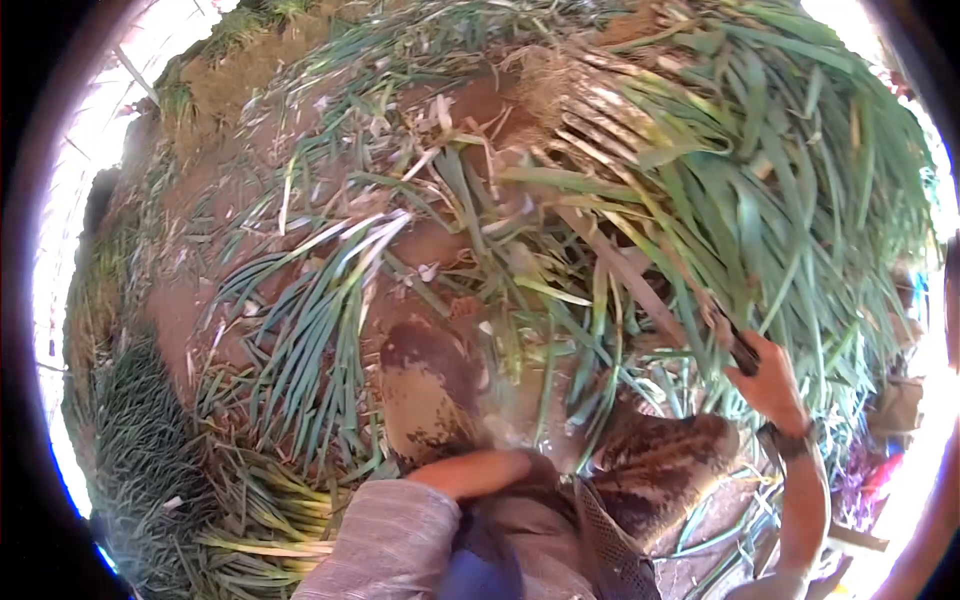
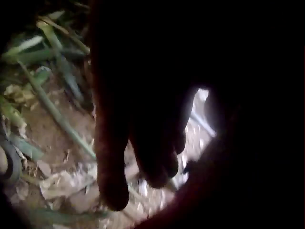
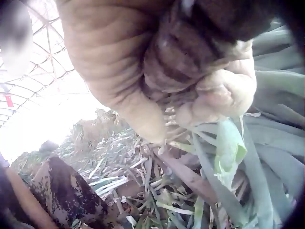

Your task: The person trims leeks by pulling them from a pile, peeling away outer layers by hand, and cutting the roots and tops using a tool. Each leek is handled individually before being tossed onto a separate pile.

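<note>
My right hand (image 1: 770, 380) grips the dark handle (image 3: 176, 62) of a long knife. The knife's broad, brownish blade (image 1: 635, 285) slants up and left among the leaves. Beside that hand lies a big heap of leeks (image 1: 770, 190), white shafts to the left and long green leaves to the right. In the right wrist view, the blade (image 3: 188, 176) passes under a cut green leaf (image 3: 228, 150). My left hand (image 1: 530, 467) is low in front of my lap, between the knees. The left wrist view shows its fingers (image 2: 113, 162) in shadow, hanging down fairly straight over littered soil.
A smaller bunch of leeks (image 1: 320, 320) lies left of my muddy boot (image 1: 425, 390). More yellowish stalks (image 1: 290, 510) are at lower left, beside a dark green pile (image 1: 140, 450). Loose leaves and trimmings cover the brown soil. My other muddy knee (image 1: 670, 450) is below the knife.
</note>
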A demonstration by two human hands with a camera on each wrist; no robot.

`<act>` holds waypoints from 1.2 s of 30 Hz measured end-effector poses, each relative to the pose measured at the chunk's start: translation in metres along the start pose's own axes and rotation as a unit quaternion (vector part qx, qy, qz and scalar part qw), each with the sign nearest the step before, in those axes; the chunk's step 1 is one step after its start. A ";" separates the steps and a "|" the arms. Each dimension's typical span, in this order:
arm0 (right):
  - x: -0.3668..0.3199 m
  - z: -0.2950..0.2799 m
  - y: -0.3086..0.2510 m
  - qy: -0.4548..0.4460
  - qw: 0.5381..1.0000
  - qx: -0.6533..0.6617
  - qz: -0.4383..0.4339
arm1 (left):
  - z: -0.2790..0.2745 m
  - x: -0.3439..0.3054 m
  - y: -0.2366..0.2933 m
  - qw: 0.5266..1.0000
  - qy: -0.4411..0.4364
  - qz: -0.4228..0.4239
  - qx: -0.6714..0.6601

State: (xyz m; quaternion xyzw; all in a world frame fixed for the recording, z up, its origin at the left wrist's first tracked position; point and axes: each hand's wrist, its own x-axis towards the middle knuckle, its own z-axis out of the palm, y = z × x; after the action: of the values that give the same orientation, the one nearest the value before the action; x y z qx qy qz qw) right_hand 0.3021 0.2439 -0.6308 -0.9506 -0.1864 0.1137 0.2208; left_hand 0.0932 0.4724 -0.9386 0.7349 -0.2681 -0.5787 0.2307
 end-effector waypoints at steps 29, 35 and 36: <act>-0.016 0.005 -0.038 0.068 0.994 -0.040 0.076 | -0.198 -0.048 -0.054 0.891 0.338 0.119 -0.280; 0.000 0.020 -0.061 0.056 0.997 -0.025 0.056 | -0.309 -0.163 -0.068 0.865 0.374 0.257 -0.213; 0.002 0.023 -0.066 0.054 0.996 -0.026 0.060 | -0.335 -0.200 -0.068 0.865 0.434 0.191 -0.166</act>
State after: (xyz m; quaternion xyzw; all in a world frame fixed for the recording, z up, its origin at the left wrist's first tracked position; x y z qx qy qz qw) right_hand 0.2770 0.3088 -0.6208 -0.9702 -0.1200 0.0706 0.1983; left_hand 0.3910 0.6654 -0.7624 0.7969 -0.1763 -0.1818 0.5485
